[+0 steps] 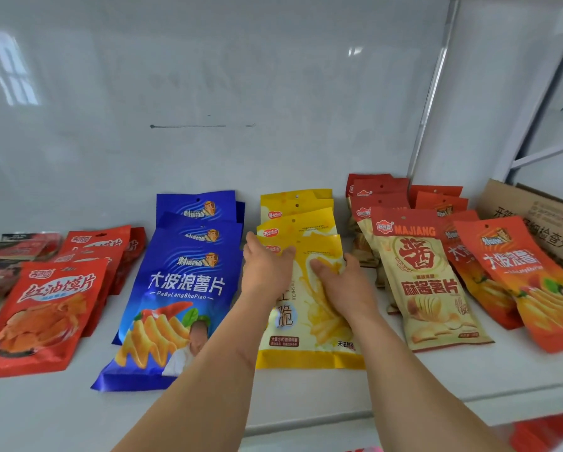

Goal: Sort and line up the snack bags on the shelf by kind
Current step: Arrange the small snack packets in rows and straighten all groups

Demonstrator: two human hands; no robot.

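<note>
On the yellow bag: fingers of both hands lie flat, gripping nothing.
Left hand and right hand press the front yellow bag mid-shelf, between blue bags and beige bags; probably light, slick, crushable, best nudged by its edges.

The front blue bag is showing "大波浪薯片" with "DaBoLangShuPian" beneath it. The red bag on the left is reading "红油馍片". The beige bag with the red top is displaying "MAJIANG", a big "酱", then "麻酱薯片". The orange bag on the right is carrying "大波浪薯". Print on the cardboard box is partly readable: "检查外".
</note>
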